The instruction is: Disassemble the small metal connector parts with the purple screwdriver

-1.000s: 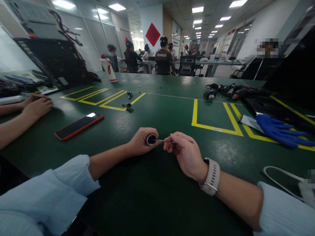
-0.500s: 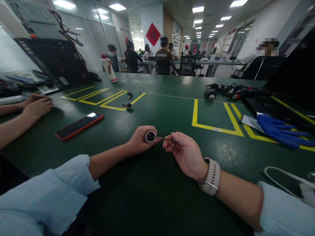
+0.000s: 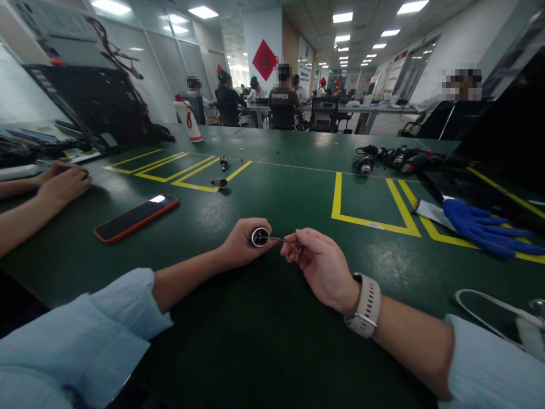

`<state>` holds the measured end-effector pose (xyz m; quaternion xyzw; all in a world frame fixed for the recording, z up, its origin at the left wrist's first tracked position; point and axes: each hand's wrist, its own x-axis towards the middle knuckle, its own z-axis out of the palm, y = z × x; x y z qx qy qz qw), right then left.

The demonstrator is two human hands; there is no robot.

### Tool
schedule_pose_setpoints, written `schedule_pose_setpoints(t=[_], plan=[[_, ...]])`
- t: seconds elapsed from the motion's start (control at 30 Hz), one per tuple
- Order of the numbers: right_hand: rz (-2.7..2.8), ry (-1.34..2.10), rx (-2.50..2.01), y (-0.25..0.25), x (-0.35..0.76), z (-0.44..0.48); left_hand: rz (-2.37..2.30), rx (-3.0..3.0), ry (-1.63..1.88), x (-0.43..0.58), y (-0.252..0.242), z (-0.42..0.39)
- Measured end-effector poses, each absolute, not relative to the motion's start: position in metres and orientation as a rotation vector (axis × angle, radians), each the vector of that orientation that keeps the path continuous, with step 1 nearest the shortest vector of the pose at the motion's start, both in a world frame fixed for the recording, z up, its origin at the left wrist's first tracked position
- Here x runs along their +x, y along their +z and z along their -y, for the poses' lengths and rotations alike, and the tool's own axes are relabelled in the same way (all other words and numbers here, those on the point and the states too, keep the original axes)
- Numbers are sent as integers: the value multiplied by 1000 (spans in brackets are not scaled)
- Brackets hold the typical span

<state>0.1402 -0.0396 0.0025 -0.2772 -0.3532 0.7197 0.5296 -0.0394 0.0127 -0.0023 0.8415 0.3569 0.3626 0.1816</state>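
My left hand (image 3: 243, 245) is wrapped round a dark cylindrical part (image 3: 259, 237) with a silvery rim, its round end turned towards me. Inside that rim the part looks black; the finer details are too small to make out. Between the thumb and fingers of my right hand (image 3: 317, 255) is a thin metal tool, like a slim screwdriver (image 3: 277, 238). Its tip reaches into the end of the cylinder. Most of the cylinder's body is hidden by my left fingers.
An orange-cased phone (image 3: 136, 218) lies to the left, near another person's hands (image 3: 63, 184). Two small metal parts (image 3: 220, 183) rest by yellow tape. At right are a blue glove (image 3: 485, 224), a white cable (image 3: 481, 309) and dark cabled devices (image 3: 383, 158). A white bottle (image 3: 188, 120) stands behind.
Both hands keep almost the same pose, the tool's tip still at the cylinder's open end. The view has shifted very slightly.
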Motion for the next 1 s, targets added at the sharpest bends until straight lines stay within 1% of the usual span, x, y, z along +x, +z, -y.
schedule_pose_setpoints(t=[0.3,0.57,0.7,0.9,1.0], plan=[[1056,1462,-691,2,139,44,-1089,2373,1001,-37,2,-7],[1500,1033,-877,7,142,56,-1274,2453,985,-36,1,-6],[1543,1026,-902,9,140,58,-1226,2529,952,-35,1,-5],[1500,1140,-862,8,140,54,-1237,2471,961,-37,2,-8],[1519,1135,-853,8,140,54,-1215,2455,945,-37,3,-8]])
